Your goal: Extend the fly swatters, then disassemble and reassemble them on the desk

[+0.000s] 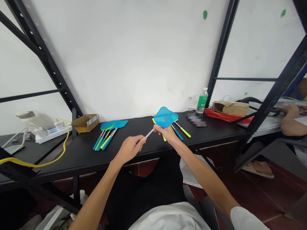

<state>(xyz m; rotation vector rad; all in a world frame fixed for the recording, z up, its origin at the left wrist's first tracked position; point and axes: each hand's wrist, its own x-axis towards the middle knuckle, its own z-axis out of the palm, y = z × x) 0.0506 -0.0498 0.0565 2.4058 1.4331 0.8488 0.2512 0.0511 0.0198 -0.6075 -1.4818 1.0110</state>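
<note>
I hold a blue fly swatter (165,117) above the black table (79,153). My right hand (166,132) pinches it just below the mesh head. My left hand (130,148) is closed around the lower end of its silver rod. Beneath the swatter head lie a few more swatters (182,130) with yellow-green and blue handles. A pile of several finished swatters (107,134) with blue heads lies to the left on the table.
A small open cardboard box (85,123) sits at the back left. A green-labelled bottle (202,100) stands by the wall. Further left lie a power strip (54,130) and a yellow cable (62,143). Another person's arm (291,119) rests on the neighbouring bench at right.
</note>
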